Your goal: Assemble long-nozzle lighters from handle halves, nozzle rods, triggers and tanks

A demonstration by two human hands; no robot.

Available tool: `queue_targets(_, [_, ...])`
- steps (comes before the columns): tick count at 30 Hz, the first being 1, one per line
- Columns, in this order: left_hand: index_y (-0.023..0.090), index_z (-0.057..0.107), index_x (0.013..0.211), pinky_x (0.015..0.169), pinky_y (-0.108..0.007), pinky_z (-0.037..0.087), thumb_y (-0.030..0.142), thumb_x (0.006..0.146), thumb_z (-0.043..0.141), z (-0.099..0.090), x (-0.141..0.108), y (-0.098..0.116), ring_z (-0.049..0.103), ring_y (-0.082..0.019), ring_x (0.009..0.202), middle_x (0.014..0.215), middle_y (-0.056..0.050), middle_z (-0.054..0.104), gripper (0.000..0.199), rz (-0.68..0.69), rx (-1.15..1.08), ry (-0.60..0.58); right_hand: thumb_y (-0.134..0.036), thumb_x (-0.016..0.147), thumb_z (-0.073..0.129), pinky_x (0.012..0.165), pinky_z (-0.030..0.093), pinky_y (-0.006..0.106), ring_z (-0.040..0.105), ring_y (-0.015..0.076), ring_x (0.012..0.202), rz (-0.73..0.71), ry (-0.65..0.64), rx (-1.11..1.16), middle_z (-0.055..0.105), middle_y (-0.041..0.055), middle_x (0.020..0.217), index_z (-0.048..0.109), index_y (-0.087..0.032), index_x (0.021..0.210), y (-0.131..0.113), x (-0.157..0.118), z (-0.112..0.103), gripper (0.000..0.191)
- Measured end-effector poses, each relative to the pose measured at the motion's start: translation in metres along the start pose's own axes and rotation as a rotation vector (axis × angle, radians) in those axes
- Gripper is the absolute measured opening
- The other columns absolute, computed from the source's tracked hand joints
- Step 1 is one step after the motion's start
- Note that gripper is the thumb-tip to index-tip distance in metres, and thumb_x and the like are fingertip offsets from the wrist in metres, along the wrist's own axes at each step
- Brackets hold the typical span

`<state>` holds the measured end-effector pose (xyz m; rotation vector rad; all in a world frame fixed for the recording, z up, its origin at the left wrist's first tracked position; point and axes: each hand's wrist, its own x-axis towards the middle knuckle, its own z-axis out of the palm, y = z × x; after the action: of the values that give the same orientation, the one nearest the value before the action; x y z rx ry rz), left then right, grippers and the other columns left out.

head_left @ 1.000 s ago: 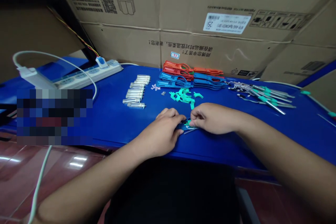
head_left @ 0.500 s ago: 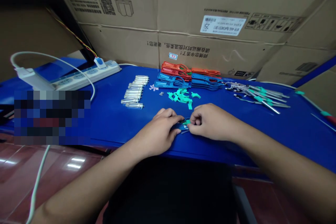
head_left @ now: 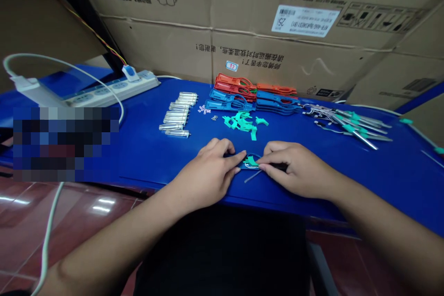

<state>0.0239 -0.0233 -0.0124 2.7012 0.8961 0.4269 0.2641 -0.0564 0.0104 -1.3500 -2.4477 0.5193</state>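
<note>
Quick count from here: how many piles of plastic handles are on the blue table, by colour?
Orange piles: 2
Blue piles: 2
Total: 4

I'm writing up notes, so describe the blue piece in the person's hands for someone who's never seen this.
On the blue table, near its front edge, look between the two hands. The left hand and right hand hold a blue plastic piece with a mint-green part on it. Unlike the blue pieces stacked farther back, it has a thin metal rod sticking out.
</note>
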Motion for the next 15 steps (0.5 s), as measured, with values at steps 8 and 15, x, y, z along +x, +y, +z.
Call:
queue_targets(8, [0.022,0.052,0.144,0.094,-0.045,0.049,0.029,0.101,0.040,-0.002,-0.001,0.001,0.048,-0.025,0.106,0.119,-0.012,0.052,0.045,-0.003,0.061,-0.039,-0.019,0.094,0.053,0.065,0.042,0.027,0.056,0.0133,0.070,-0.071,0.180,-0.025,0.060,0.0032,0.074,0.076,-0.015,0.088,0.005,-0.006,0.011,0.024])
queue_targets(15, [0.023,0.053,0.143,0.094,-0.044,0.048,0.030,0.101,0.041,-0.003,0.000,-0.002,0.047,-0.024,0.102,0.114,-0.011,0.052,0.044,0.004,0.016,-0.052,-0.017,0.094,0.055,0.070,0.045,0.031,0.055,0.0149,0.072,-0.159,0.268,-0.060,0.063,0.0043,0.076,0.076,-0.016,0.092,0.007,-0.006,0.020,0.021])
